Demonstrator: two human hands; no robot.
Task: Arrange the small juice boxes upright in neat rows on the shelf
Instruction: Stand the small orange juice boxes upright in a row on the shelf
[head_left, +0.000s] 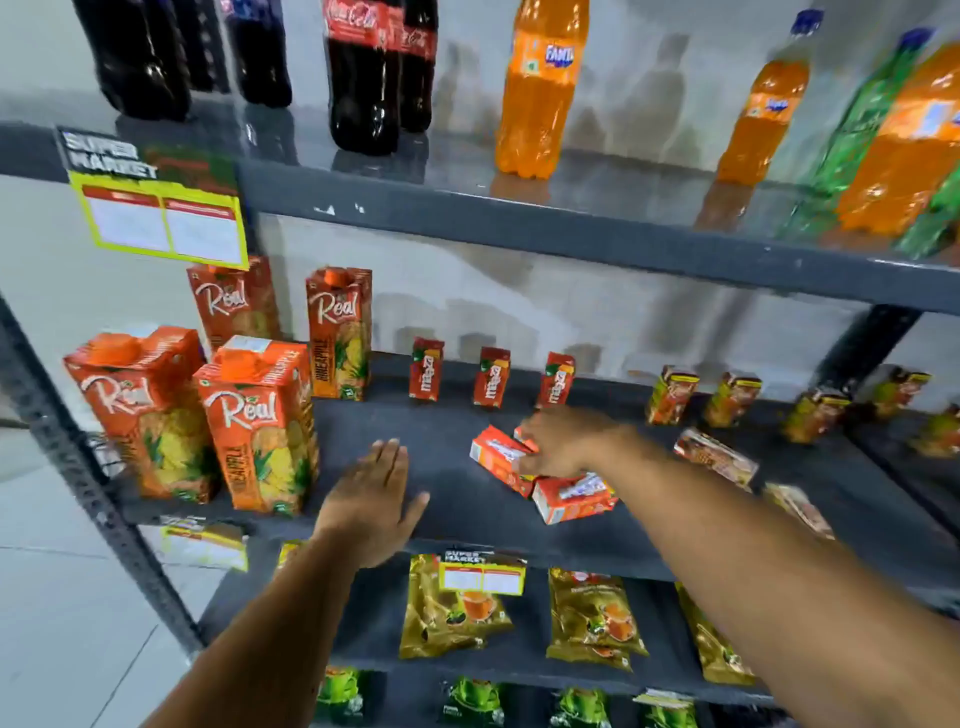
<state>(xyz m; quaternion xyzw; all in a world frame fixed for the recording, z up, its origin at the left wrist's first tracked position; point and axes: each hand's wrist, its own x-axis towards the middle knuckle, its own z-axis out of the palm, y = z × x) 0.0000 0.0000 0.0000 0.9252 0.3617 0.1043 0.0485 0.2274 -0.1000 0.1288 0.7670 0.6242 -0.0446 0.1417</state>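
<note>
So we're at the shelf (467, 499) with our right hand (563, 441) reaching in over the little pile of fallen red juice boxes. The one that matters is the lying box (496, 452) right under and just left of our fingers (527, 460): it's flat on its side, long axis running roughly from upper left to lower right, pointing back toward the wrist. Our fingers are curled down onto its near end and touching it, though we can't tell if they've actually closed around it or are just resting on top, since the hand hides the contact. A second fallen box (571, 501) lies just below the palm, touching the first one or close to it.

Our left hand (371, 501) is well off to the left, flat and spread on the bare shelf, holding nothing, fingers straight. So the right hand is clearly the nearer one for this pickup.

Beyond the fingers, toward the back, three upright red boxes (488, 376) already stand in a spaced row, with room in front of them. We'd guess the move now is to pinch the box across its narrow sides, tip it up onto its short end, and start a second row. The neighbour box could get dragged along if we lift carelessly.
</note>
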